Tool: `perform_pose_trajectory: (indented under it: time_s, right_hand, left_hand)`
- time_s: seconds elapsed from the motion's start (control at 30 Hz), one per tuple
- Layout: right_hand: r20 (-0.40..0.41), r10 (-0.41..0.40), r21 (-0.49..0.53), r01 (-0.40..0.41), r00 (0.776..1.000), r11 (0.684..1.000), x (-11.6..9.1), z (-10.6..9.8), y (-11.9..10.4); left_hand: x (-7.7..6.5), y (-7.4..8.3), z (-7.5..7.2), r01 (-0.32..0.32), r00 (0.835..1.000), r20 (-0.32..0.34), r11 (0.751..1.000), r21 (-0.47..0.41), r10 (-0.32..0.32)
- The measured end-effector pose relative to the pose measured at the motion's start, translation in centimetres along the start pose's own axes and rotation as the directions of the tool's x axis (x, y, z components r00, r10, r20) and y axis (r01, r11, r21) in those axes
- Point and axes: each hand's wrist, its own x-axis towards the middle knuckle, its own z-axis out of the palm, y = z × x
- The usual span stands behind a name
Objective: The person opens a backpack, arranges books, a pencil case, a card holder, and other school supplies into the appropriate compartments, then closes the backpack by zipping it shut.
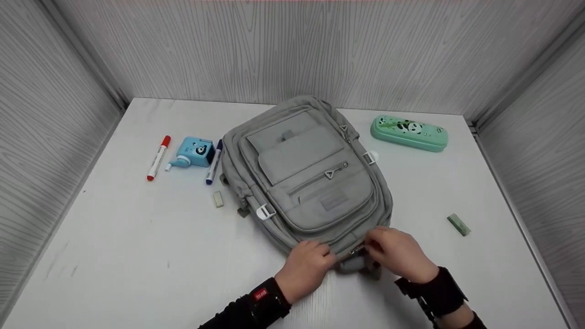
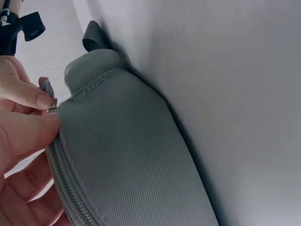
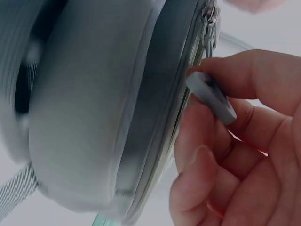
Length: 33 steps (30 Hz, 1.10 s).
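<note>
A grey backpack [image 1: 315, 169] lies slanted on the table, front pockets up. My left hand [image 1: 305, 268] grips its edge at the near end, thumb on the fabric beside the zipper [image 2: 70, 188] in the left wrist view. Close to its right, my right hand [image 1: 400, 251] pinches a grey zipper pull [image 3: 211, 96] between thumb and fingers. The pull hangs from a metal slider [image 3: 210, 14] on the zipper track. A padded grey tab [image 1: 352, 263] sticks out from the bag beneath the hands.
Left of the bag are a red marker [image 1: 158, 157], a blue pencil sharpener [image 1: 194, 151] with a crank, a blue marker [image 1: 214, 162] and a small pale eraser [image 1: 218, 199]. To the right are a green panda pencil case [image 1: 409, 133] and a green eraser [image 1: 458, 224]. Grey panels wall the table.
</note>
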Motion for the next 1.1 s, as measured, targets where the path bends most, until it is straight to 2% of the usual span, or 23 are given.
perform_pose_trajectory:
  time_s: [0.2,0.37,0.77,0.93,1.1]
  right_hand:
    - [-0.006,0.103,0.027,-0.103,0.995,0.994,0.2,-0.8,1.9]
    - [-0.012,0.166,0.060,-0.165,0.986,0.984,0.2,-1.1,3.6]
    - [-0.064,0.224,0.076,-0.219,0.972,0.973,0.7,-2.0,7.1]
    - [-0.047,0.235,0.088,-0.230,0.971,0.969,0.5,-2.2,7.7]
    - [-0.036,0.248,0.078,-0.245,0.968,0.966,-0.6,-1.7,6.9]
  left_hand:
    - [-0.6,-0.9,-0.5,-0.021,1.000,-0.005,0.998,-0.060,0.021]
    - [-1.1,-1.6,-0.9,-0.042,0.999,-0.028,0.997,-0.066,0.040]
    - [-2.2,-3.2,-1.7,-0.055,0.998,-0.012,0.996,-0.075,0.054]
    - [-2.4,-3.8,-1.9,-0.040,0.999,-0.011,0.998,-0.053,0.039]
    - [-2.6,-4.8,-1.7,-0.018,1.000,-0.020,0.999,-0.027,0.018]
